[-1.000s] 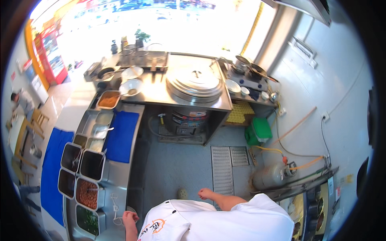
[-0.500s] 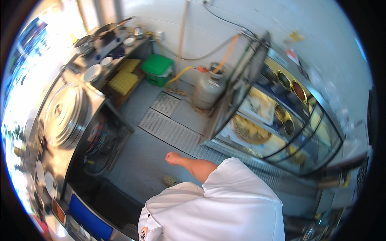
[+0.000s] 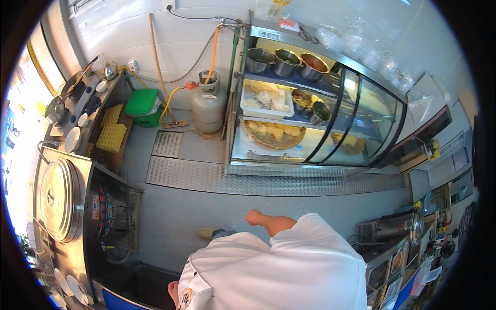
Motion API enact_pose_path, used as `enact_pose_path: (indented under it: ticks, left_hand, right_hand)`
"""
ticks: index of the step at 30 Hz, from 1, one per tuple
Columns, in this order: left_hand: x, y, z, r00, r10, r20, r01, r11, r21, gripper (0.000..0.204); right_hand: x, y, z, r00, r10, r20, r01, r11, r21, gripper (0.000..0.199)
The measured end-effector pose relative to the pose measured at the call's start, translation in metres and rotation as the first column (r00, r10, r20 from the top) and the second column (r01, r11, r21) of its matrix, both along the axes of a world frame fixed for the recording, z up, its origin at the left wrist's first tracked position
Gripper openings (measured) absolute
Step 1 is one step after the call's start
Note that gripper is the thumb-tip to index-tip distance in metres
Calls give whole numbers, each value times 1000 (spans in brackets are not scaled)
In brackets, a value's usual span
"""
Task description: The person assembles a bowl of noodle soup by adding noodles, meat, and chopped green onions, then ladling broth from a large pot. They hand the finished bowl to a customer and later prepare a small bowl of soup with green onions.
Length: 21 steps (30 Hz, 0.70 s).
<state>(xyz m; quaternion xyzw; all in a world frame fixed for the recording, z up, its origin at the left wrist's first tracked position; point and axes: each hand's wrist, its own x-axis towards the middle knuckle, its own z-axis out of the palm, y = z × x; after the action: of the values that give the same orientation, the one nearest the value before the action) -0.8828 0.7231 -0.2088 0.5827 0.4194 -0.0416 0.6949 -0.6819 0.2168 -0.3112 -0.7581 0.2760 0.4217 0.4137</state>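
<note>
My right hand hangs over the grey floor, its fingers curled in with nothing seen in them. Most of my left hand is hidden behind my white shirt, beside the dark sink-like recess at the lower left; how its fingers lie cannot be made out. Neither hand touches anything that I can see. Ahead stands a glass display case with metal pots on its upper shelf. Lower down it holds a white tray of pale food and a round woven basket of yellowish pieces.
To the left runs a steel counter with a large round lid. A grey gas cylinder, a green lidded bin and a broom stand by the wall. Metal drain plates cross the floor. Equipment crowds the lower right.
My view has turned to the right, so the display case now faces me and more equipment shows at the right. My left hand has come into sight; my right hand stays curled.
</note>
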Motion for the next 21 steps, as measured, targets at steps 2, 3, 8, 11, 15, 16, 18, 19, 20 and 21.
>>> enact_pose_path:
  ticks: [2, 3, 8, 11, 15, 16, 18, 19, 20, 21]
  left_hand:
    - [-26, -21, -10, 998, -40, -44, 39, 999, -12, 5]
    - [-37, -30, -14, 995, -69, -65, 68, 997, -21, 5]
    - [-80, -73, -30, 967, -193, -165, 187, 981, -52, 5]
    - [-92, -92, -37, 943, -262, -206, 256, 965, -57, 5]
    - [-97, -110, -37, 911, -332, -243, 333, 942, -41, 4]
    - [-97, -114, -37, 904, -348, -250, 350, 936, -36, 4]
    - [-91, -124, -36, 889, -376, -261, 384, 923, -22, 4]
    - [-86, -130, -37, 882, -387, -270, 398, 917, -14, 4]
    - [-79, -137, -38, 874, -399, -277, 414, 910, -6, 4]
    - [-71, -145, -40, 867, -410, -282, 428, 904, 1, 4]
  right_hand:
    - [-34, -8, 0, 1000, -2, 11, 2, 998, 58, 17]
    - [-52, -13, 1, 1000, 5, 24, -6, 998, 56, 17]
    - [-120, -55, 2, 996, 27, 81, -33, 997, 74, 20]
    - [-152, -94, 1, 854, 466, 231, -447, 885, -129, 21]
    - [-183, -138, -5, 939, 282, 195, -266, 958, -107, 23]
    - [-187, -151, -7, 984, 113, 137, -106, 993, -55, 23]
    - [-185, -177, -9, 979, 96, 182, -91, 995, -34, 23]
    - [-179, -195, -9, 925, 248, 287, -236, 969, -76, 22]
    - [-170, -213, -8, 908, 348, 235, -321, 936, -147, 22]
    - [-160, -230, -6, 858, 387, 337, -328, 919, -218, 21]
